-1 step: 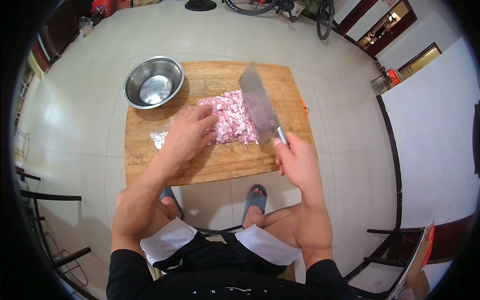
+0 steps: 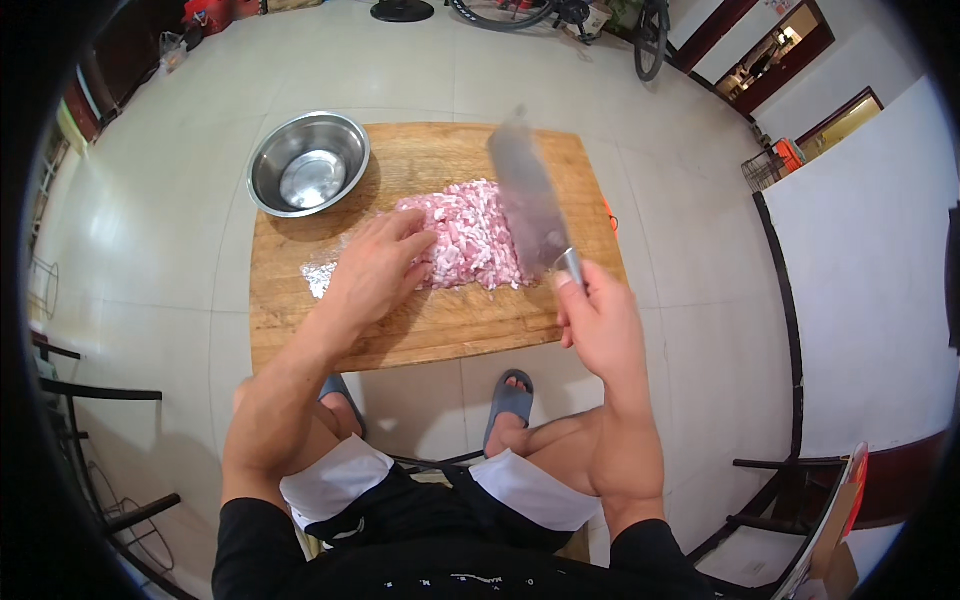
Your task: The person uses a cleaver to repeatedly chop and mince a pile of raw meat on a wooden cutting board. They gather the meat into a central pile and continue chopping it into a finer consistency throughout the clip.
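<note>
Meat lies chopped in 1 pile mid-board. My left hand slants in palm down, fingers loosely bent and partly open at the pile's left side; whether they pinch any, I cannot tell. My right hand is wrapped tight round the handle of 1 cleaver, its blurred blade pointing away beside the pile's right edge. I count 1 board, 1 bowl and 2 slippers.
</note>
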### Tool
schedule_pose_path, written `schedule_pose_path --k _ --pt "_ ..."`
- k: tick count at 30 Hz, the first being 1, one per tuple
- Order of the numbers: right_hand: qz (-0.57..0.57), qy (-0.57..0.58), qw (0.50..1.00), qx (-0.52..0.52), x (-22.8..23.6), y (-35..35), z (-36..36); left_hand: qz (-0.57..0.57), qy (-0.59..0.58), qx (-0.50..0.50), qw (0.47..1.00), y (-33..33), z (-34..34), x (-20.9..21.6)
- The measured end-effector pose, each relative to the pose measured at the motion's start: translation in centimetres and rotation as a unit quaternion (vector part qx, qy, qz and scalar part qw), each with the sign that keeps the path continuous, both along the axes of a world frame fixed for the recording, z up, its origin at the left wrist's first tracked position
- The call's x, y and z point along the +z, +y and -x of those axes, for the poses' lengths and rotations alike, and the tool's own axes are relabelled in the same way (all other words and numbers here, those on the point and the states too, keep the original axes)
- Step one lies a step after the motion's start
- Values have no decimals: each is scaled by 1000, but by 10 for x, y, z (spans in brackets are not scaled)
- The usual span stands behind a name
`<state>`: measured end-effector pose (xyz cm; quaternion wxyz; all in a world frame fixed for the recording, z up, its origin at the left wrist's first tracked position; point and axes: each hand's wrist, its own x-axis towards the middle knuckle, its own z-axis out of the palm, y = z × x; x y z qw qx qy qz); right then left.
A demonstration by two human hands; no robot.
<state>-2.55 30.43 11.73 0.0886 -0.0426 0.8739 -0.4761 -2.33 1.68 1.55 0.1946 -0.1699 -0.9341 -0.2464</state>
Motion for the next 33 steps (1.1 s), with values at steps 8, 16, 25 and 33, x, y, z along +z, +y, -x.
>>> schedule_pose_path --k 8,16,25,33 --pt "-154 52 985 63 -69 5 30 -6 -25 2 1000 0 2 2" --pt "-71 47 996 -15 -7 -4 5 -6 5 6 1000 -3 4 0" --pt "-148 9 987 64 -30 -1 24 -7 -24 12 1000 -4 1 4" --pt "-174 62 981 55 -54 -10 15 -1 5 17 1000 -7 5 3"
